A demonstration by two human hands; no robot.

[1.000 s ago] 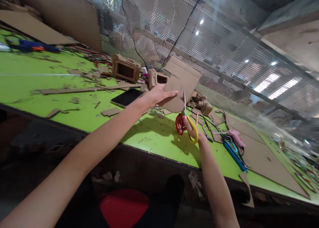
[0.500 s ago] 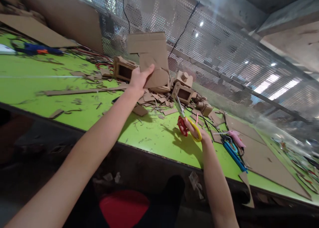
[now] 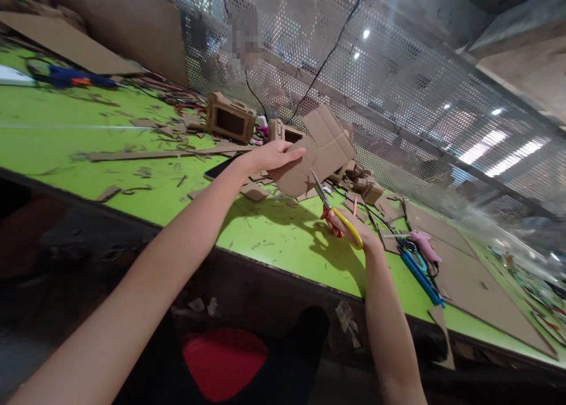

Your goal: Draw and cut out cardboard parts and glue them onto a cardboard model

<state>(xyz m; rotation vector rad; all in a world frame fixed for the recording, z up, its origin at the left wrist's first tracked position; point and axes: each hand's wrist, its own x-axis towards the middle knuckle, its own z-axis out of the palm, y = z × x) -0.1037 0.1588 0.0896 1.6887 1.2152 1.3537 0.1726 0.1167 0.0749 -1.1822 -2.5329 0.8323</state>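
Note:
My left hand [image 3: 277,156] grips a flat piece of cardboard [image 3: 325,145] by its left side, thumb on top, above the green table [image 3: 265,228]. The piece has a rounded lower end and a squarish upper right part with a crease. In my right hand [image 3: 342,222] is a pair of scissors [image 3: 324,196] with yellow and red handles. The blades point up and left, and their tips are at the lower edge of the cardboard; whether they bite into it I cannot tell. Behind the cardboard, small cardboard boxes with openings, such as this box [image 3: 230,119], are partly covered.
Cardboard scraps [image 3: 254,191] litter the table around a dark phone-like slab [image 3: 223,166]. To the right lie a pink glue gun [image 3: 425,246], a blue tool [image 3: 420,278] and a large cardboard sheet [image 3: 477,293]. A perforated metal screen [image 3: 389,86] rises behind. At far left is a blue tool [image 3: 79,76].
My left hand has moved right and down, tilting the cardboard clockwise towards the scissors. The scissors have turned slightly, and their tips now meet the cardboard's edge in view.

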